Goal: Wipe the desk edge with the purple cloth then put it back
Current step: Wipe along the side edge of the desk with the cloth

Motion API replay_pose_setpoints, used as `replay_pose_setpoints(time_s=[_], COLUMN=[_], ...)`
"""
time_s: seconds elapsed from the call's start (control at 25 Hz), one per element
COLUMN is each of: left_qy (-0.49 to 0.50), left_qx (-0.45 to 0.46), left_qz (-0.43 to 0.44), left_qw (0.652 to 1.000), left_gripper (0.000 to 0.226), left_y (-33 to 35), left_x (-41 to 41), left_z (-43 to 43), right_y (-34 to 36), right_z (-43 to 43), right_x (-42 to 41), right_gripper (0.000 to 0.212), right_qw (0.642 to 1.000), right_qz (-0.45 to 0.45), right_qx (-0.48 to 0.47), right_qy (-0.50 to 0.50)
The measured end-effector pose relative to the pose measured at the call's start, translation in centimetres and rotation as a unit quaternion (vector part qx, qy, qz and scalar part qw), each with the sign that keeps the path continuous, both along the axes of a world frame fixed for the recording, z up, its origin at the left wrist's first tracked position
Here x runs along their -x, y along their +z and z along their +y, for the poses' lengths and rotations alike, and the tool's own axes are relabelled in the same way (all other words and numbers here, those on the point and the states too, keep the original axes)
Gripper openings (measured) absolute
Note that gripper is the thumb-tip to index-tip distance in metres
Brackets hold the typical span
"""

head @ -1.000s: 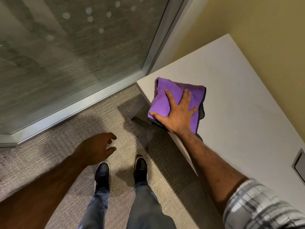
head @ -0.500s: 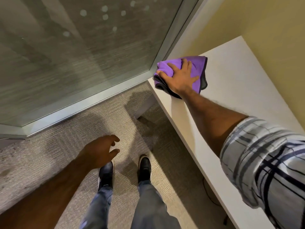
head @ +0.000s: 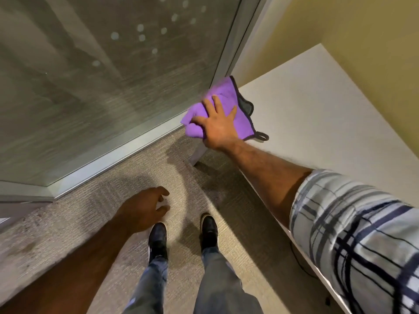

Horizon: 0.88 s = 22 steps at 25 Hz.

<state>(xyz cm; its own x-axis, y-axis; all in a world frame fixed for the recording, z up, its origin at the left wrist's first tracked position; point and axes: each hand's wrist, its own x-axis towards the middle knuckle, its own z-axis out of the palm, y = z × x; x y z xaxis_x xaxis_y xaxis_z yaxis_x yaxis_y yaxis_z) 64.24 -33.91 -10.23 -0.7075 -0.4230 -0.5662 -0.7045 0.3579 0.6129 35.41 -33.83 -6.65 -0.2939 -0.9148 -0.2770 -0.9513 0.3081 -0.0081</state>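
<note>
— So, where is the purple microfibre cloth with the dark trim [head: 229, 103]?

— It is at the far corner of the white flat desk top [head: 317, 123], next to the grey metal frame of the frosted glass wall [head: 102, 87]. One part lies on the desk, the bunched part hangs over the corner edge. A small dark hanging loop [head: 261, 135] lies on the desk surface.

— And the right hand [head: 217, 126]?

— It presses on the cloth from above. The fingers are spread apart, and the thumb hooks around the bunched part at the edge. The arm comes out of a white sleeve with dark plaid lines [head: 353, 234].

— What about the left hand [head: 145, 209]?

— It hangs free above the beige carpet [head: 68, 234], touching nothing. The fingers are loosely curled and a little apart.

— Can you read any brand or label?

— No, I cannot tell any writing on the cloth or desk. I see only pale round dots on the glass, two black shoes with white soles [head: 158, 239] and blue jeans [head: 149, 286].
</note>
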Motion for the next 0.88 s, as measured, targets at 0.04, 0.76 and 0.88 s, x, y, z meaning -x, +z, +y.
replay_pose_setpoints(time_s=[0.04,0.76,0.88], left_qy=[-0.001,-0.041,0.065], left_qx=[0.001,-0.040,-0.128], left_qz=[-0.003,0.082,0.082], left_qw=[1.000,0.995,0.986], left_gripper=[0.042,0.047,0.045], left_y=[0.4,7.2,7.8], left_x=[-0.2,5.2,6.0], left_z=[0.0,6.3,8.2], right_y=[-0.2,2.0,3.7], right_z=[0.9,24.1,25.9], right_x=[-0.5,-6.7,-8.7], right_gripper=[0.061,0.044,0.040], right_qw=[1.000,0.985,0.963], right_qz=[0.009,-0.072,-0.123], right_qx=[0.000,-0.033,0.080], right_qy=[0.014,-0.152,-0.225])
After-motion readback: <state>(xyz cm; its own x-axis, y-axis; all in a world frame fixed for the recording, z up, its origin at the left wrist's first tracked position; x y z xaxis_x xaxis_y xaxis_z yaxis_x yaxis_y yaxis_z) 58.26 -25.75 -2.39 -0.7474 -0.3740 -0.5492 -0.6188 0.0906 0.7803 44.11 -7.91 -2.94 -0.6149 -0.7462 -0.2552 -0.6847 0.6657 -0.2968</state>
